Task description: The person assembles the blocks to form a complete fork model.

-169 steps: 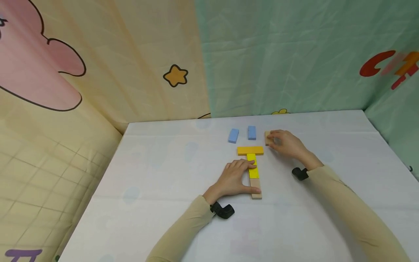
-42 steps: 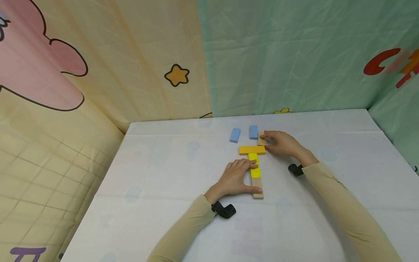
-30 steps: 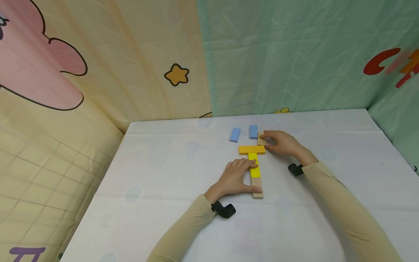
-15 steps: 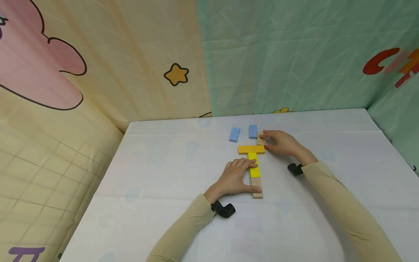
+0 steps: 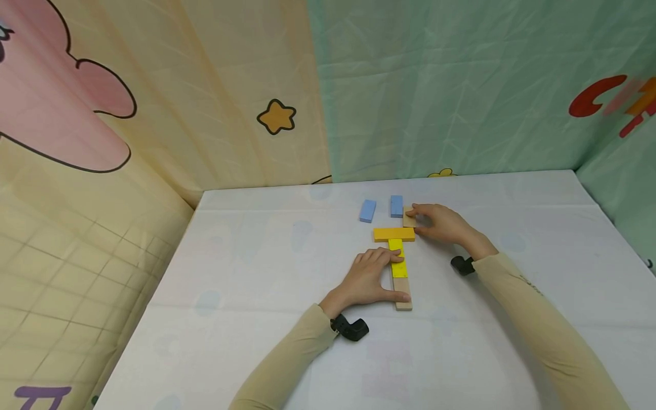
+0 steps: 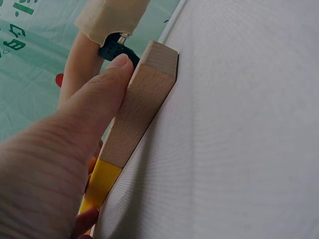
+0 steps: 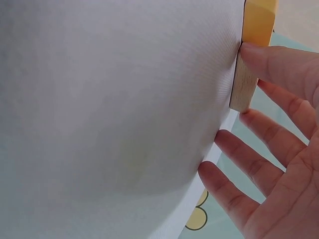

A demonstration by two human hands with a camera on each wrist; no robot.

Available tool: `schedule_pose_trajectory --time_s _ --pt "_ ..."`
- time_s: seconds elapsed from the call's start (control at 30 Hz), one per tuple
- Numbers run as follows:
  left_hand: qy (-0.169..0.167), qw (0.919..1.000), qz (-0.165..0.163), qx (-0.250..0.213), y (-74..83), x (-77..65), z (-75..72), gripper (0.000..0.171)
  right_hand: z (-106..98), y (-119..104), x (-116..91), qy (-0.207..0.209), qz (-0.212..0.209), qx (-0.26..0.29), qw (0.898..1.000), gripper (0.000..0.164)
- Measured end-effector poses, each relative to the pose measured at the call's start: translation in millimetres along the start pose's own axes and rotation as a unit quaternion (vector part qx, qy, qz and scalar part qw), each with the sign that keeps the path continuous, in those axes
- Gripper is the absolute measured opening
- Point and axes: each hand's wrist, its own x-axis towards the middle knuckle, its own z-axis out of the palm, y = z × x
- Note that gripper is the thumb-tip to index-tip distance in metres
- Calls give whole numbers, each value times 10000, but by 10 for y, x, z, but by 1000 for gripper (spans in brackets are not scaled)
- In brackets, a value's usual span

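Several flat toy blocks lie in a T on the white tabletop. An orange block [image 5: 393, 234] forms the crossbar, with a yellow block [image 5: 399, 270] and a wooden block [image 5: 402, 286] in line below it. My left hand [image 5: 361, 278] rests over this stem, fingertips on the yellow part and thumb on the wooden block [image 6: 139, 97]. My right hand [image 5: 447, 226] pinches a smaller wooden block [image 5: 408, 221] just behind the crossbar's right end. In the right wrist view its thumb is where that wooden block [image 7: 242, 89] meets the orange block [image 7: 259, 22]; the other fingers spread past it.
Beside the pinched piece stands a blue block [image 5: 396, 206], with a second blue block [image 5: 367, 211] slightly turned to its left. A printed curtain [image 5: 389, 102] hangs behind the table's far edge. White cloth [image 5: 246, 285] covers the table.
Since the earliest frame, my right hand has shifted the small wooden block left, close to the nearer blue block and the orange crossbar. My left hand keeps its place. The last second shows almost no motion.
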Motion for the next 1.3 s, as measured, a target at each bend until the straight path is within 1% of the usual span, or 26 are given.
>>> schedule_pose_trajectory --time_s 0.4,0.63,0.9,1.3 --pt "0 10000 -6 -8 -5 -3 1 80 -3 -12 -6 4 -42 -58 10000 45" --pt "-10 10000 18 3 -6 -4 -8 80 1 -30 -12 -16 32 9 10000 45" --pt "-29 10000 5 -18 -1 -3 -10 81 6 -17 -29 40 -108 0 9999 43" --pt "-36 10000 -18 18 5 0 -11 81 14 9 -27 65 -165 -34 9998 42"
